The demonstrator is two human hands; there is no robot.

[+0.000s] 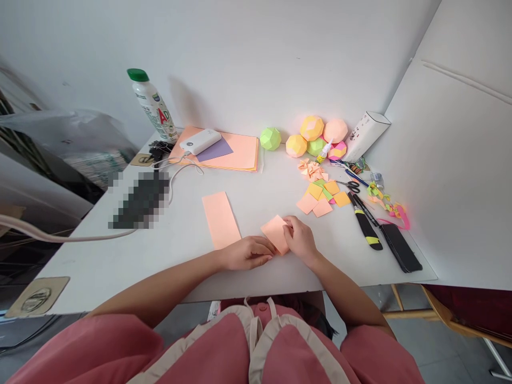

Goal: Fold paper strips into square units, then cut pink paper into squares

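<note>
item: one small peach-orange four-sided sheet of paper point(275, 231), between both hands, at or just above the white flat tabletop point(244, 184), near its front edge. long axis, so far as visible: from far left to near right; one corner points to the plain white back wall point(240, 64), one to the left, one to the front edge; right side partly hidden under fingers. right hand point(301, 240): thumb and forefinger pinched together on the sheet's right side; sheet lies to their left. left hand point(248, 253): fingers curled close together, tips at the sheet's near-left edge; whether gripping or merely touching, cannot tell; sheet lies to their right and farther back. both hands at the sheet, neither clearly nearer. second item: one long peach-orange rectangle of paper point(221, 220), flat, left of the sheet; long axis front to back, far end leaning left, near end just beside the left hand, the nearer of the two.
</note>
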